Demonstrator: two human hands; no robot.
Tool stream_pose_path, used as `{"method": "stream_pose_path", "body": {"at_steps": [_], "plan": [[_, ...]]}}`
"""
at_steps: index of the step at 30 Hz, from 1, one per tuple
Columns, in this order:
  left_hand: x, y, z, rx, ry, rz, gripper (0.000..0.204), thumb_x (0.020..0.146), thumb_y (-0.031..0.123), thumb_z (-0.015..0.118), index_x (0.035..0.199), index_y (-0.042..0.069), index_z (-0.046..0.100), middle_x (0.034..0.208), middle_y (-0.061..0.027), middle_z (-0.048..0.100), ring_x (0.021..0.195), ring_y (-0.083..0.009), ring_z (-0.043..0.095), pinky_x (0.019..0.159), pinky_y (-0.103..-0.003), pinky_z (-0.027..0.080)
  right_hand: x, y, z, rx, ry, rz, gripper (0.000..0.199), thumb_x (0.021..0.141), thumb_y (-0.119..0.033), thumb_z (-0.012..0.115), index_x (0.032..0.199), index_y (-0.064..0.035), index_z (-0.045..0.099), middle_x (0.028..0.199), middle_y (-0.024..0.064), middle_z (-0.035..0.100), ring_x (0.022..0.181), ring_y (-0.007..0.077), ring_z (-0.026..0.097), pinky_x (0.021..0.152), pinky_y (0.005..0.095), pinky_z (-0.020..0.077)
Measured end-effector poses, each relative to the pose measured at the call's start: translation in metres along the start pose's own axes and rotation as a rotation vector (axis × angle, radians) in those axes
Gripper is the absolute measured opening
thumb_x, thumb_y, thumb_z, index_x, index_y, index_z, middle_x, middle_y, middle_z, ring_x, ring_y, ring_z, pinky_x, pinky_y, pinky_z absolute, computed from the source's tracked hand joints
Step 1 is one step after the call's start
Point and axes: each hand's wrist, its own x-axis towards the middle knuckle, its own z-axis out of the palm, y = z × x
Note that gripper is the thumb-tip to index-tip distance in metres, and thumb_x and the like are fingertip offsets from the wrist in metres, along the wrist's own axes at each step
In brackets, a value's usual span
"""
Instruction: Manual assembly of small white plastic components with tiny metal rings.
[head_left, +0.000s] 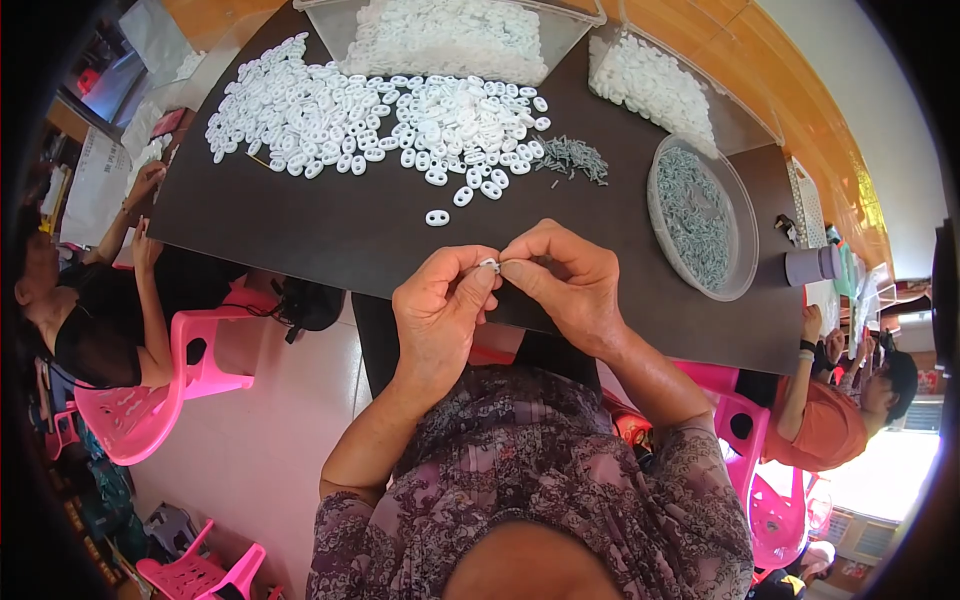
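Both my hands meet in front of my chest, just over the near edge of the dark table. My left hand (440, 305) is closed, with a small white oval piece (489, 263) between thumb and index finger. Thumb and index finger of my right hand (572, 280) pinch together right against that piece; whatever lies between them is hidden. Beyond the hands are loose white two-holed oval pieces (437, 217), backed by a large heap of the same (300, 115). A small pile of grey pin-like parts (572, 158) lies at the heap's right side.
Two clear bins of white pieces (445, 40) (655, 85) stand at the back. To the right sit a round clear tub (740, 270) of grey parts and a purple-grey cylinder (812, 265). Other people work at left (100, 300) and right (825, 425), near pink chairs (180, 390).
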Motion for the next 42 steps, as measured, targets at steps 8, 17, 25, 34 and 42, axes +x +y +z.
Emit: {"method": "stream_pose_path", "body": {"at_steps": [8,17,25,34,42], "plan": [[-0.003,-0.007,0.004,0.299,0.09,0.326,0.01,0.087,-0.001,0.06,0.096,-0.004,0.063,0.074,-0.0053,0.058,0.06,-0.0084,0.053,0.053,-0.021,0.045,0.001,0.005,0.003,-0.061,-0.006,-0.07,0.003,0.081,0.003,0.062,0.083,0.0004,0.063,0.079,0.0011,0.055,0.068,0.0056,0.048,0.059,0.0213,0.0379],[-0.006,-0.016,0.001,0.336,0.097,0.322,0.011,0.088,0.001,0.059,0.097,-0.004,0.064,0.077,-0.0032,0.058,0.061,-0.0064,0.054,0.052,-0.018,0.044,0.001,0.012,0.006,-0.092,-0.036,-0.091,0.002,0.081,0.002,0.061,0.08,0.0006,0.062,0.074,0.0005,0.054,0.066,0.0064,0.046,0.057,0.0222,0.0358],[-0.006,-0.013,-0.013,0.052,0.145,0.08,0.013,0.089,0.005,0.06,0.098,-0.002,0.064,0.077,-0.0034,0.061,0.059,-0.0062,0.054,0.049,-0.018,0.043,0.014,0.005,0.011,-0.251,-0.132,-0.186,0.004,0.083,-0.002,0.062,0.086,-0.0005,0.065,0.076,0.0038,0.057,0.068,0.0104,0.05,0.06,0.0256,0.0402],[0.001,-0.007,-0.036,-0.167,0.237,0.053,0.018,0.088,0.004,0.06,0.101,-0.008,0.062,0.08,-0.0128,0.065,0.059,-0.0131,0.059,0.051,-0.024,0.048,0.062,0.019,0.025,-0.773,-0.019,-0.551,0.019,0.074,-0.001,0.064,0.093,-0.0039,0.066,0.075,0.009,0.057,0.072,0.0254,0.054,0.063,0.0358,0.0439],[0.0,-0.005,-0.043,-0.194,0.241,0.051,0.019,0.089,0.004,0.059,0.103,-0.008,0.061,0.083,-0.0118,0.065,0.061,-0.0113,0.058,0.054,-0.022,0.048,0.067,0.021,0.036,-1.01,-0.18,-0.631,0.015,0.065,0.0,0.063,0.079,-0.0034,0.061,0.077,0.0085,0.053,0.075,0.0269,0.049,0.064,0.0379,0.0416]]}}
